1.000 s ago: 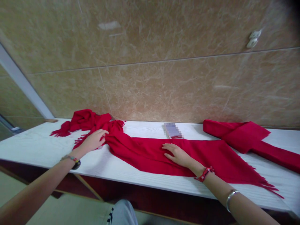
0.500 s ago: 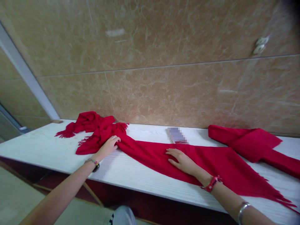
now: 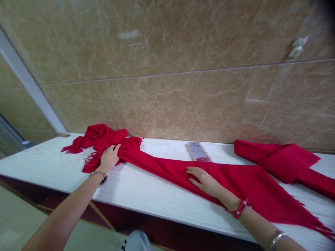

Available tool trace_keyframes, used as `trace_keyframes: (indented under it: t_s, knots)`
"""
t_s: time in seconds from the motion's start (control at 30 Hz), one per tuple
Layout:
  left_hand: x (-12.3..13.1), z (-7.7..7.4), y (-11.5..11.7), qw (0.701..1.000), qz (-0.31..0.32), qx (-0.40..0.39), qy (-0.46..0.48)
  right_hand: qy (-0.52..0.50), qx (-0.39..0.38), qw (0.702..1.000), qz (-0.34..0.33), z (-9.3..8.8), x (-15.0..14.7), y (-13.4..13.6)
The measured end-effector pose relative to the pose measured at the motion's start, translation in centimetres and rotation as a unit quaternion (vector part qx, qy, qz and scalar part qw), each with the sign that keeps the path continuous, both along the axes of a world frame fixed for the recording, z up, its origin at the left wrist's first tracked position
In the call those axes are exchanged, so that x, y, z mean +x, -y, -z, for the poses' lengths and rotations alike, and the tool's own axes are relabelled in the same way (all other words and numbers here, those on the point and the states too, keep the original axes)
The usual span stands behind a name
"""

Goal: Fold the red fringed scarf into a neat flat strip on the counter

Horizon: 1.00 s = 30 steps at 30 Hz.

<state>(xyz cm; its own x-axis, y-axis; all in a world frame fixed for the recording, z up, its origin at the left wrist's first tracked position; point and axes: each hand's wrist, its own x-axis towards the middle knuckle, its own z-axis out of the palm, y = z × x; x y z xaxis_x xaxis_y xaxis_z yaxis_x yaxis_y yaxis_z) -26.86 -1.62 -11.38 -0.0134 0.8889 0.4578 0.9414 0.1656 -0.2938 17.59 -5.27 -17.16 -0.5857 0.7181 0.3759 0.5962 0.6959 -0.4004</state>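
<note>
A long red scarf (image 3: 240, 177) lies across the white tabletop, its right end spread flat with a fringed edge. My right hand (image 3: 204, 179) rests palm-down on the middle of it, fingers stretched and slightly apart. Farther left, the cloth narrows and gathers into folds beside my left hand (image 3: 110, 157). The fingers of that hand curl over the scarf's gathered part; the thumb is hard to see. Just behind it is a crumpled red heap (image 3: 98, 136) with fringes. Whether the heap is one piece with the long scarf, I cannot tell.
A folded red scarf (image 3: 285, 162) lies at the right, near the tiled wall (image 3: 183, 104). A blurred-out flat rectangular object (image 3: 199, 151) sits behind the long scarf. Dark red compartments (image 3: 157, 223) are below the white top (image 3: 157, 184).
My left hand has moved left, and the scarf beside it is drawn left, narrower and more bunched. My right hand stays nearly in place on the cloth.
</note>
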Motion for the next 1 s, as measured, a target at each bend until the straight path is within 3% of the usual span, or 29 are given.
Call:
trace_keyframes:
  t_s: [0.2,0.3,0.37,0.43,0.5,0.57,0.67,0.73,0.87,1.0]
  knots:
    - [-6.5,-7.3,0.4,0.999,-0.005,0.029,-0.045,-0.012,0.003,1.000,-0.002,0.2,0.1,0.0]
    - [-7.6,-8.4,0.8,0.999,0.010,-0.014,-0.051,-0.013,0.010,1.000,-0.002,0.4,0.1,-0.1]
    - [-6.5,-7.5,1.1,0.996,-0.016,-0.086,-0.033,-0.007,0.015,1.000,-0.003,0.5,0.1,-0.2]
    - [-3.8,-5.9,1.4,0.983,-0.026,-0.184,0.007,0.000,0.020,1.000,-0.004,0.5,0.1,-0.2]
    - [-0.1,-4.3,1.9,0.963,0.104,-0.245,0.033,0.003,0.026,1.000,-0.005,0.4,0.1,-0.1]
    - [3.7,-3.1,2.5,0.921,0.246,-0.295,0.057,0.003,0.034,0.999,-0.005,0.3,0.1,0.0]
    - [7.9,-1.2,3.5,0.874,0.349,-0.330,0.081,0.007,0.044,0.999,-0.004,0.1,0.2,0.2]
    - [9.2,0.2,4.0,0.865,0.372,-0.325,0.084,0.009,0.049,0.999,-0.007,0.1,0.2,0.2]
    - [9.1,2.4,4.6,0.890,0.379,-0.240,0.086,0.014,0.059,0.998,-0.016,0.3,0.3,0.0]
    - [9.4,1.8,4.9,0.888,0.412,-0.187,0.077,0.017,0.070,0.997,-0.032,-0.5,0.2,0.3]
